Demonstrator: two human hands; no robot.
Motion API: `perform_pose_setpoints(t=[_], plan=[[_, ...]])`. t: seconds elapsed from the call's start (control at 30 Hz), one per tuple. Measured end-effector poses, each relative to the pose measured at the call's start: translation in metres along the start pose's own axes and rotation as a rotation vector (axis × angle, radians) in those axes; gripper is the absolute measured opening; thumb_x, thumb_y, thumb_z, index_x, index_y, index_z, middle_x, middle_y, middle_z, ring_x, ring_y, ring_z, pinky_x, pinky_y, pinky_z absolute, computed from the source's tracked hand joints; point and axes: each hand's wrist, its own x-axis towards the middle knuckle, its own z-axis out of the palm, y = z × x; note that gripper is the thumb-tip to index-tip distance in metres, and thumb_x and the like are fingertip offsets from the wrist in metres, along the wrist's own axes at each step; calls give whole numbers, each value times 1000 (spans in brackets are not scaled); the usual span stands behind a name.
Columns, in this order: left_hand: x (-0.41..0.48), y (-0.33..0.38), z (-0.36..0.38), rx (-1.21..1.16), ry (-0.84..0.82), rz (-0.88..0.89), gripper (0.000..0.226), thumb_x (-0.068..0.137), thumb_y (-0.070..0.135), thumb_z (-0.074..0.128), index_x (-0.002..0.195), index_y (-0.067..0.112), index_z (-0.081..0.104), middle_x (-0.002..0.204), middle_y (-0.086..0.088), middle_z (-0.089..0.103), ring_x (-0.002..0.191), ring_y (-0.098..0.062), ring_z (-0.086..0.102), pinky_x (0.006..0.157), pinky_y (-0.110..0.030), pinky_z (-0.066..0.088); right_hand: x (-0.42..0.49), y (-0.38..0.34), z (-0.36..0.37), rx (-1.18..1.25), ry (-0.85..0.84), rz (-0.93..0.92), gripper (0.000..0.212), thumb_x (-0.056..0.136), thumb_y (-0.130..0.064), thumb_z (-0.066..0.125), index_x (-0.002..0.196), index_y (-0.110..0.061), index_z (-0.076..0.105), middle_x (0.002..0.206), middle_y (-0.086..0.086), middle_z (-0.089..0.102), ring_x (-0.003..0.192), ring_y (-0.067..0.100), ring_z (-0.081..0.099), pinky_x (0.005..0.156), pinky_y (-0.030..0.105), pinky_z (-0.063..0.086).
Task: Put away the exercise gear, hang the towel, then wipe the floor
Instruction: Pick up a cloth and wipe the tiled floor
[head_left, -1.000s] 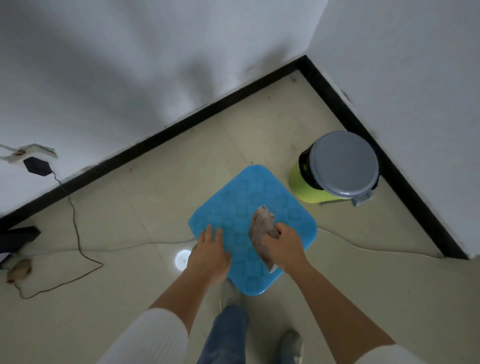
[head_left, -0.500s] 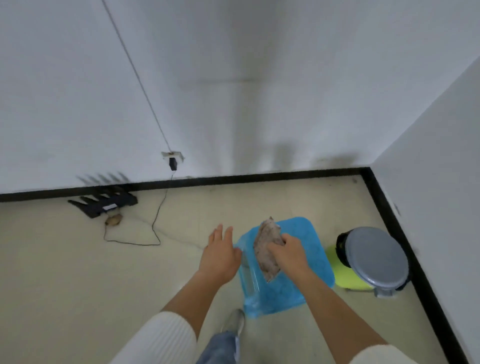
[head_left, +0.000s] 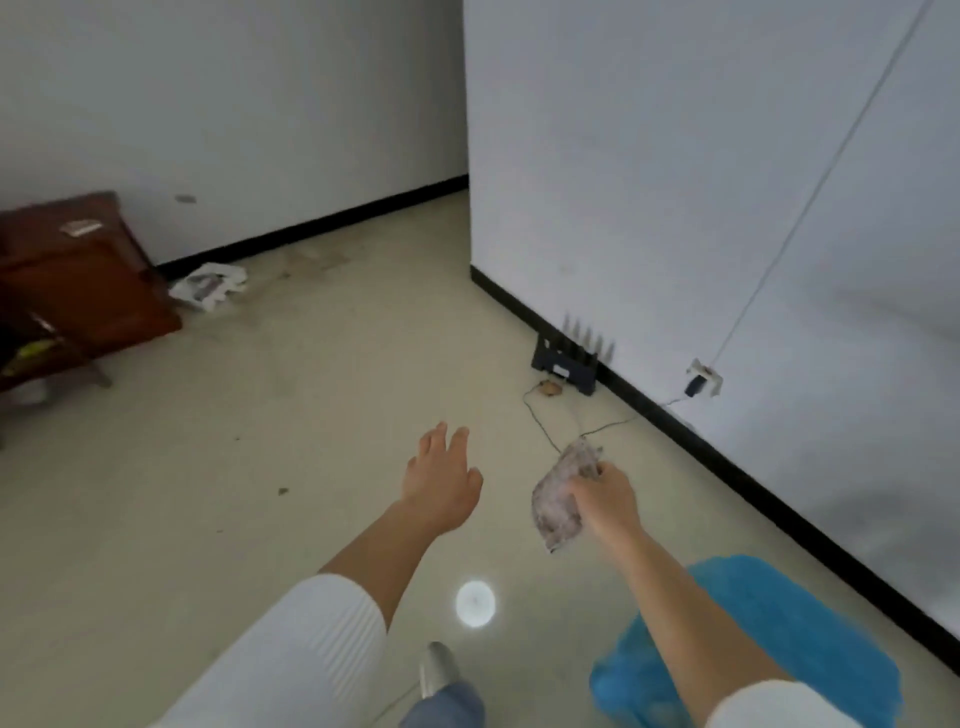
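Okay, counts first: we see two hands, one cloth (head_left: 560, 501), one blue stool (head_left: 779, 649), one router (head_left: 566, 358), one wooden cabinet (head_left: 78, 275) and one shoe (head_left: 436, 670). Our right hand (head_left: 602, 493) has its fingers curled tight round the cloth, a crumpled greyish rag. It's bunched on the thumb side of those fingers, clear of the floor (head_left: 260, 467). Long axis runs near-to-far. The far tip pokes out past the fingertips toward a thin black cable (head_left: 540, 421), and the near end hangs below the knuckles toward us. Our left hand (head_left: 441, 483) is beside it, not touching, palm down, fingers straight and slightly apart, holding nothing. The blue stool sits behind the right-hand fingers, under that forearm. The router stands well ahead of the right fingertips, against the wall. The wooden cabinet is far off left of the left fingers. The shoe is back behind the left fingers, near us.
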Motion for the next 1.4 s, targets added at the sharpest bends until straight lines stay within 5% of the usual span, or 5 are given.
perform_pose_setpoints(t=[0.1, 0.23, 0.53, 0.87, 1.4], plan=[[-53, -62, -41, -32, 88, -165, 59, 95, 29, 39, 148, 16, 16, 157, -12, 8, 143, -28, 8, 111, -43, 23, -45, -45, 60, -81, -203, -114, 28, 87, -12, 51, 59, -13, 45, 55, 2, 47, 50, 17, 44, 48, 25, 28], [-142, -144, -85, -71, 223, -382, 59, 95, 28, 38, 148, 15, 16, 156, -12, 10, 144, -28, 8, 113, -44, 21, -117, -98, 140, -171, -455, -314, 37, 82, -4, 52, 53, -17, 32, 44, -4, 31, 45, 15, 28, 46, 24, 15], [-398, -295, -140, -88, 503, -746, 59, 95, 30, 41, 148, 18, 17, 156, -10, 13, 143, -28, 11, 113, -44, 22, -358, -128, 296, -262, -802, -668, 57, 92, -61, 39, 63, -13, 48, 58, 6, 49, 53, 18, 45, 55, 28, 31], [-754, -419, -107, -151, 609, -1224, 63, 94, 31, 44, 149, 16, 16, 157, -13, 11, 143, -31, 11, 114, -42, 21, -704, -40, 427, -524, -1124, -938, 32, 88, -9, 51, 57, -14, 44, 56, -1, 48, 60, 20, 47, 46, 20, 31], [-1108, -665, -108, -71, 705, -1734, 60, 94, 39, 42, 146, 17, 22, 152, -11, 25, 139, -28, 23, 106, -43, 33, -1114, -12, 711, -721, -1562, -1516, 18, 87, -11, 48, 74, -6, 60, 65, 5, 58, 62, 21, 53, 50, 29, 32]])
